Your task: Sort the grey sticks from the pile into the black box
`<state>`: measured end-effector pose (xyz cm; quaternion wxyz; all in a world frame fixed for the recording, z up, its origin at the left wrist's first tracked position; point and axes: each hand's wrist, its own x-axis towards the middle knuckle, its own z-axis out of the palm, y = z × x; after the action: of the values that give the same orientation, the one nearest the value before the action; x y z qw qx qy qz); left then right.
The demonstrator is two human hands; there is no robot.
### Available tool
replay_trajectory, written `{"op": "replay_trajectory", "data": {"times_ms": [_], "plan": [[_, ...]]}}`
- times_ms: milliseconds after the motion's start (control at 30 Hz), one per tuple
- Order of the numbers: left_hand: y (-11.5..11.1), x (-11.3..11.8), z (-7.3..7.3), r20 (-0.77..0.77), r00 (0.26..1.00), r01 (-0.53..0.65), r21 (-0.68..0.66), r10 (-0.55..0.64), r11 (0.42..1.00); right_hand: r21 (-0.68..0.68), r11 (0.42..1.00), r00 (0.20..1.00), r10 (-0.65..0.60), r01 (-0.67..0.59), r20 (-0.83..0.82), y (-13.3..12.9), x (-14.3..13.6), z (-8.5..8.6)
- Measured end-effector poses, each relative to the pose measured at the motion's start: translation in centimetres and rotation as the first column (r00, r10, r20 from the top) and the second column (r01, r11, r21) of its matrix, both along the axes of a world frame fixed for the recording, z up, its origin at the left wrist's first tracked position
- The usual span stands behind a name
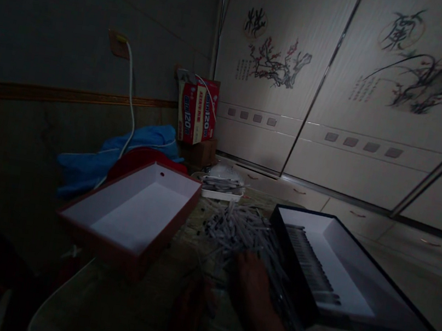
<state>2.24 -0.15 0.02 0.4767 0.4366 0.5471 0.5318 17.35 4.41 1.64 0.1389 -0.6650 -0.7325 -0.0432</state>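
Loose slim, pale, pen-like sticks point(240, 226), some with dark ends, lie heaped on the table in the middle. My right hand point(251, 280) reaches to the near edge of this heap, its fingers pointing at the sticks; the fingertips are too dark to show a grip. Lower and to its left is my left hand point(193, 297), blurred and in deep shadow, so its fingers do not show clearly. On the right, a dark-sided box point(356, 257) with a white inside holds a row of similar sticks point(313, 268) along its left wall.
A reddish box point(164, 240) with a white inside stands left of the heap. Behind the heap is a white tray point(222, 195) holding more sticks. Farther back are a blue cloth point(150, 137), a red printed carton point(198, 111) and a white cord point(131, 85) from the wall.
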Motion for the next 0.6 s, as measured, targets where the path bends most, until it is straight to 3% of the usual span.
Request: {"op": "replay_trajectory", "data": {"times_ms": [100, 200, 267, 400, 600], "plan": [[-0.4, -0.2, -0.9, -0.138, 0.990, -0.043, -0.046, 0.036, 0.998, 0.055, 0.998, 0.981, 0.018, -0.007, -0.193, -1.2, 0.9, -0.6], [-0.9, -0.5, -1.7, -0.292, 0.956, 0.002, -0.111, -0.035, 0.994, 0.114, 0.993, 0.854, 0.092, -0.038, -0.512, -3.1, 1.9, -1.8], [-0.9, -0.9, -2.0, -0.447, 0.886, 0.106, -0.069, -0.126, 0.992, 0.129, 0.991, 0.772, 0.113, -0.041, -0.626, -4.5, 2.4, -2.4], [-0.2, -2.4, -2.2, -0.687, 0.698, 0.364, 0.099, -0.201, 0.926, 0.114, 0.992, 0.704, 0.123, -0.059, -0.699, -6.7, 3.1, -2.4], [0.7, -3.5, -1.2, -0.772, 0.597, 0.518, 0.161, -0.220, 0.840, 0.063, 0.994, 0.667, 0.108, -0.091, -0.737, -7.8, 3.3, -1.2]]}}
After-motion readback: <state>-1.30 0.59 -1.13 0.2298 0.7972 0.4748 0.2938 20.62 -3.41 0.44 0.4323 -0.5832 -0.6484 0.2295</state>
